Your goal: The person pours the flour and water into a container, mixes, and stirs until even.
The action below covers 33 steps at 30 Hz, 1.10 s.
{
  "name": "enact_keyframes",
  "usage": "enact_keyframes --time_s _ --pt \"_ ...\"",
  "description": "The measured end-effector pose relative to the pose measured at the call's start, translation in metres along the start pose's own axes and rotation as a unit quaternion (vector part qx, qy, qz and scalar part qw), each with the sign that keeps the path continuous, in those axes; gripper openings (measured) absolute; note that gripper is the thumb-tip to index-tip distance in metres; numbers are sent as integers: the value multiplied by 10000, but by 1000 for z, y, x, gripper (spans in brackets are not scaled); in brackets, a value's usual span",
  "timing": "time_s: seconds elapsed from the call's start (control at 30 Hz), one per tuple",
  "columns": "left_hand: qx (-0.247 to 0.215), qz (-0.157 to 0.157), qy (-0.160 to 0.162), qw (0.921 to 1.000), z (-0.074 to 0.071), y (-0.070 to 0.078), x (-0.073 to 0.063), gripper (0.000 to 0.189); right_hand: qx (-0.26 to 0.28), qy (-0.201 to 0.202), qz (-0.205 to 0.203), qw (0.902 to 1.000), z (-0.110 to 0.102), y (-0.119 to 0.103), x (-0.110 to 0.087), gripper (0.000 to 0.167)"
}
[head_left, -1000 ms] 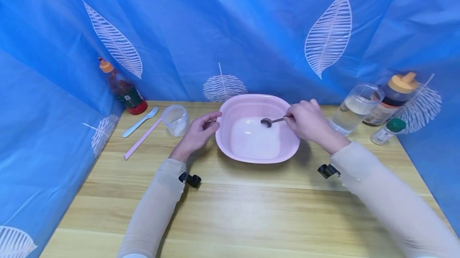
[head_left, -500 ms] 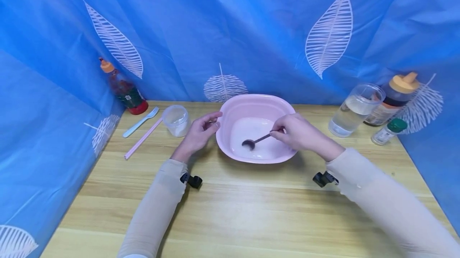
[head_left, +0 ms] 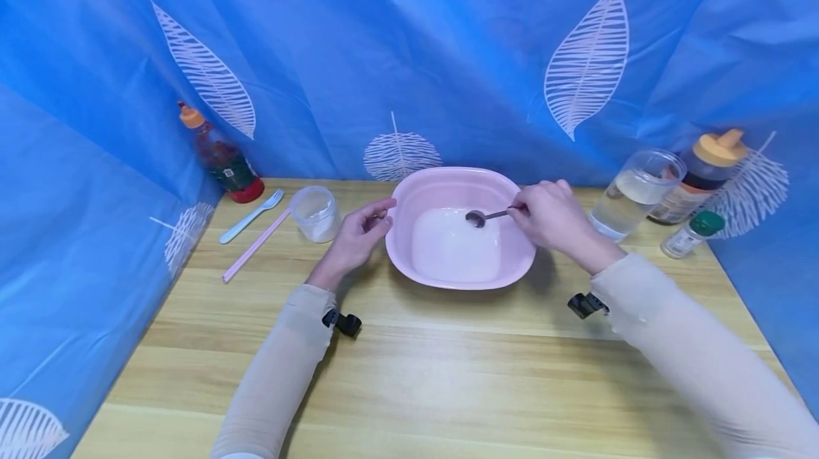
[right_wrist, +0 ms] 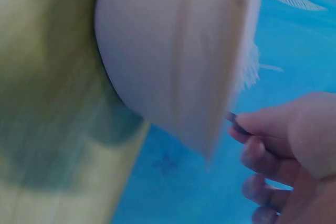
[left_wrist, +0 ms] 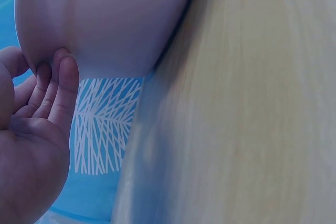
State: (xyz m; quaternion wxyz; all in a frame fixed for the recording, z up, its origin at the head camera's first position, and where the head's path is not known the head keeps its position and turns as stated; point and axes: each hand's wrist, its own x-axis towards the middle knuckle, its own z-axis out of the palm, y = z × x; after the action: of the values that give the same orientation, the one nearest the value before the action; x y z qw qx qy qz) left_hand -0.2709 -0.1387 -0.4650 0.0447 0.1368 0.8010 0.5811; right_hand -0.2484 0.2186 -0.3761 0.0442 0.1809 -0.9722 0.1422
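Observation:
A pink basin (head_left: pixel 399 260) holding whitish, shiny contents stands on the wooden table. My left hand (head_left: pixel 354 237) holds the basin's left rim. In the left wrist view its fingertips (left_wrist: pixel 68 72) press the outer wall while the thumb lies at the rim. My right hand (head_left: pixel 552 216) pinches the handle of a small dark spoon (head_left: pixel 476 219). The spoon's bowl is over the right half of the basin. From the right wrist view, only the handle's end (right_wrist: pixel 239 124) shows between thumb and fingers; the basin wall hides the rest.
Left of the basin are a clear plastic cup (head_left: pixel 315 216) with white stuff, a pale blue fork (head_left: pixel 251 217), a pink straw (head_left: pixel 256 246) and a red sauce bottle (head_left: pixel 224 160). At right stand a water glass (head_left: pixel 617 207), a dark sauce bottle (head_left: pixel 672 200) and a green-capped shaker (head_left: pixel 687 235).
The spoon has swept down-left through the white contents, then back up to the right with my right hand. My left hand keeps its place at the rim.

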Motion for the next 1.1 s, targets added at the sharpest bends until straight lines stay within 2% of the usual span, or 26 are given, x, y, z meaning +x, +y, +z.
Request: enact_keyframes --time_s 0.2,0.37,0.47,0.57,0.77,0.9,0.97,1.1 --pt "28 39 72 10000 -1 0 -1 44 108 -663 -257 9974 -24 6 -14 10" --pt "1 55 124 9999 -1 0 -2 43 674 -992 -589 9910 -10 -8 -16 8" --pt "0 69 124 9999 -1 1 -1 43 985 -878 -625 9893 7 -20 -10 10" --pt "-1 94 96 9999 1 1 -1 44 997 -546 -521 9922 19 -27 -3 11" --pt "-52 139 136 9998 4 0 1 44 358 15 -9 9994 17 -16 4 15" --pt "-106 173 200 9996 6 0 1 44 0 87 194 9998 7 -2 -1 17" --pt "-143 163 232 9995 6 0 0 43 19 32 193 9998 4 1 -4 17" --pt "-185 134 293 9993 7 -1 -1 43 360 -180 -80 9992 7 -3 -8 12"
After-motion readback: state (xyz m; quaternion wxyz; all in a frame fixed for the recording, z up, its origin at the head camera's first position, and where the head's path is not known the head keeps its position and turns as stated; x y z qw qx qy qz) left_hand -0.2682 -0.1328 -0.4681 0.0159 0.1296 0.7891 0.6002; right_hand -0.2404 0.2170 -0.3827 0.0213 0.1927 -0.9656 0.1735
